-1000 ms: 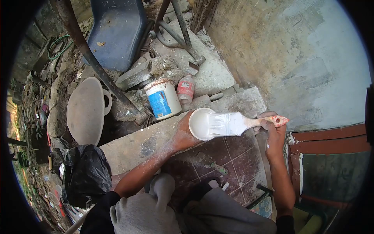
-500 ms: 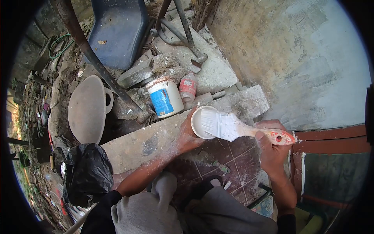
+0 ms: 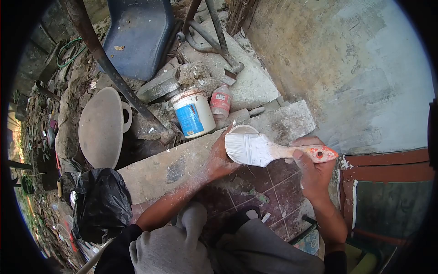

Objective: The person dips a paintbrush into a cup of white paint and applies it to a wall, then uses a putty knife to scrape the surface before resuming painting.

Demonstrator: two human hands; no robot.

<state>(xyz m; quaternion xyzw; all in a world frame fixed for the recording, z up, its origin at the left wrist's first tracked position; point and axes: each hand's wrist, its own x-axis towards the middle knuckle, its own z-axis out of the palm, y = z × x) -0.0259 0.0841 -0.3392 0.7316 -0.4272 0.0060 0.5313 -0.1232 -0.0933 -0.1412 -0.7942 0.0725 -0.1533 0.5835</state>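
My left hand (image 3: 219, 160) is wrapped round a small white cup (image 3: 244, 129), whose rim shows behind the bristles. In my right hand (image 3: 314, 169) is the red and white handle of a wide paintbrush (image 3: 255, 150). The brush lies across the cup's mouth, its white-coated bristles pointing left and hiding most of the opening. Beyond the cup, a white bucket with a blue label (image 3: 193, 114) stands beside a red-labelled plastic bottle (image 3: 221, 103).
A long concrete slab (image 3: 150, 176) runs under my left forearm. To the left are a black plastic bag (image 3: 102, 205) and a grey basin (image 3: 100, 128). A blue chair (image 3: 137, 41) is at the top, a partly painted wall (image 3: 346, 77) at the right.
My right hand has shifted a little to the left and the brush with it. The bristles now cover more of the cup's front side. My left hand has barely moved.
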